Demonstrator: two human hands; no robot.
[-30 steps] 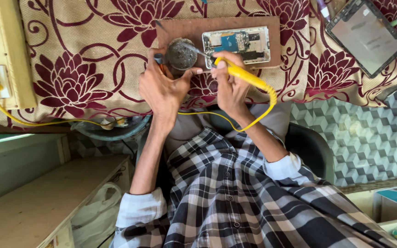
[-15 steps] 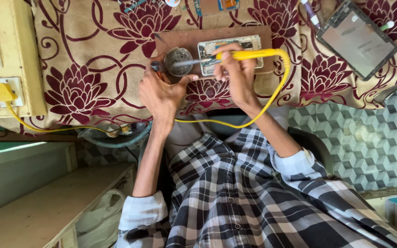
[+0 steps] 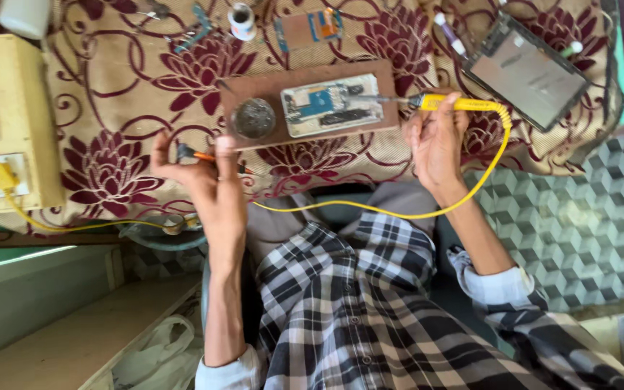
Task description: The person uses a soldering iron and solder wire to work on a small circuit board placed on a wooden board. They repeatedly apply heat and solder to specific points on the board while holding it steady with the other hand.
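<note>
My right hand (image 3: pixel 436 141) grips a yellow soldering iron (image 3: pixel 460 105); its metal tip points left at the right end of an opened phone (image 3: pixel 332 105) lying on a brown wooden board (image 3: pixel 378 78). A round tin of metal wool (image 3: pixel 254 118) sits on the board's left end. My left hand (image 3: pixel 207 177) is off the board, lower left, pinching a small orange-handled tool (image 3: pixel 193 153) above the flowered cloth (image 3: pixel 110 87). The iron's yellow cord (image 3: pixel 370 213) loops across my lap.
A cream switchboard (image 3: pixel 9 123) with a yellow plug (image 3: pixel 0 177) stands at the left. A dark tablet frame (image 3: pixel 527 72) lies at the upper right. A solder spool (image 3: pixel 241 20) and a small circuit board (image 3: pixel 308 27) lie beyond the wooden board. A wooden shelf (image 3: pixel 52 339) is at lower left.
My left hand has left the tin and moved down-left, now holding the orange tool. My right hand has shifted right, taking the iron's tip from the tin to the phone.
</note>
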